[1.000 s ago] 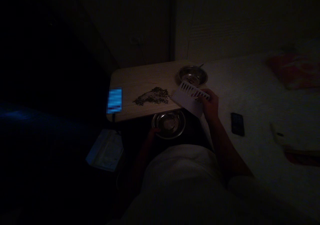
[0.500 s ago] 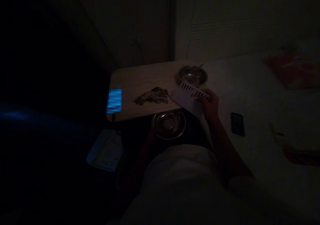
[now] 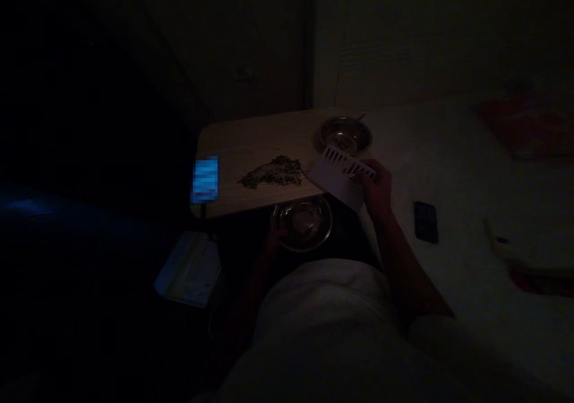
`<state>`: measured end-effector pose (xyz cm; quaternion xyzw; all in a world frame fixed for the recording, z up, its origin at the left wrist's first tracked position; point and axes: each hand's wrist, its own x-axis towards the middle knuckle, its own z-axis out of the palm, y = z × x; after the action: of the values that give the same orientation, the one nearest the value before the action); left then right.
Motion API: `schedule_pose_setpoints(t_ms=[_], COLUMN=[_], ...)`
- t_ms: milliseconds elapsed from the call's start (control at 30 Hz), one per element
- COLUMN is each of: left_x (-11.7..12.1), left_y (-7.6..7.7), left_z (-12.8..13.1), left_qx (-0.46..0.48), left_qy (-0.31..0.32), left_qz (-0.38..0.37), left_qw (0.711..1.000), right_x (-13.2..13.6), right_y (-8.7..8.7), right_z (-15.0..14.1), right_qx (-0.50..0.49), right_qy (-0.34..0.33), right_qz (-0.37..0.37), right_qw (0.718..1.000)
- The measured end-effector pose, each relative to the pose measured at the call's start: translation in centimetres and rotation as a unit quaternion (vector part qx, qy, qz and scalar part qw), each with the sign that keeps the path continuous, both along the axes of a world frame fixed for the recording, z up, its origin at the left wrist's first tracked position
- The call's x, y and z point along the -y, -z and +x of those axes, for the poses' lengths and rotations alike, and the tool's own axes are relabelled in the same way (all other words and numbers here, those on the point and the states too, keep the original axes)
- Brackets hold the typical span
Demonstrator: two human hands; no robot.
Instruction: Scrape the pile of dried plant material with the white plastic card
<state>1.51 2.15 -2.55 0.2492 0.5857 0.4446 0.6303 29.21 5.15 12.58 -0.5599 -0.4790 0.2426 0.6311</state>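
Observation:
My right hand [image 3: 377, 189] is closed on a flat white plastic piece [image 3: 334, 182] with a row of slots along its far side; its exact kind I cannot make out. The piece is held slanted over the table's near right edge, beside a loose pile of small dark green bits [image 3: 275, 171] on the wooden tabletop [image 3: 233, 143]. Below the table's front edge, my left hand [image 3: 277, 238] grips the left rim of a shiny metal bowl [image 3: 328, 235]. Most of its fingers are hidden under the bowl in the dark.
A second metal bowl [image 3: 365, 142] with a utensil handle stands at the table's back right. A blurred bright screen [image 3: 205, 179] is at the left end. On the pale surface to the right lie a dark phone [image 3: 426, 222] and a red item [image 3: 524, 128]. A pale box [image 3: 191, 271] sits lower left.
The scene has grown slightly dimmer. Bowl and left hand have shifted very slightly; the right hand and white piece stay almost in place.

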Motion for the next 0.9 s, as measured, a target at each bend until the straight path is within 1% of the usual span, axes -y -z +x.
schedule_pose_setpoints(t_ms=[67, 133, 300, 367, 433, 633, 833, 900], left_x=[-0.1, -0.1, 0.4, 0.5, 0.4, -0.1, -0.1, -0.1], left_y=[0.3, 0.1, -1.3, -1.7, -1.6, -0.6, -1.2, -1.3], left_z=[0.1, 0.1, 0.2, 0.1, 0.1, 0.3, 0.2, 0.2], left_qx=[-0.008, -0.004, 0.044, 0.052, 0.043, -0.005, -0.026, -0.036], left_qy=[-0.003, -0.002, 0.033, 0.046, 0.051, 0.028, 0.051, 0.059], left_qz=[-0.024, -0.031, -0.011, -0.008, -0.01, 0.009, 0.03, 0.025], left_qw=[1.0, 1.0, 0.998, 0.998, 0.998, 1.0, 0.998, 0.997], right_x=[0.0, 0.0, 0.0, 0.0, 0.0, 0.0, -0.1, -0.1], right_y=[-0.1, -0.1, 0.1, 0.0, 0.0, 0.0, 0.2, 0.2], right_z=[0.0, 0.0, 0.2, 0.2, 0.2, 0.2, 0.3, 0.4], right_qx=[0.005, 0.01, 0.01, 0.017, 0.017, 0.013, 0.013, 0.014], right_qy=[0.0, -0.002, -0.005, -0.007, -0.01, -0.001, 0.0, -0.001], right_qz=[-0.003, -0.001, 0.008, 0.005, 0.002, -0.005, 0.007, 0.005], right_qw=[1.0, 1.0, 1.0, 1.0, 1.0, 1.0, 1.0, 1.0])
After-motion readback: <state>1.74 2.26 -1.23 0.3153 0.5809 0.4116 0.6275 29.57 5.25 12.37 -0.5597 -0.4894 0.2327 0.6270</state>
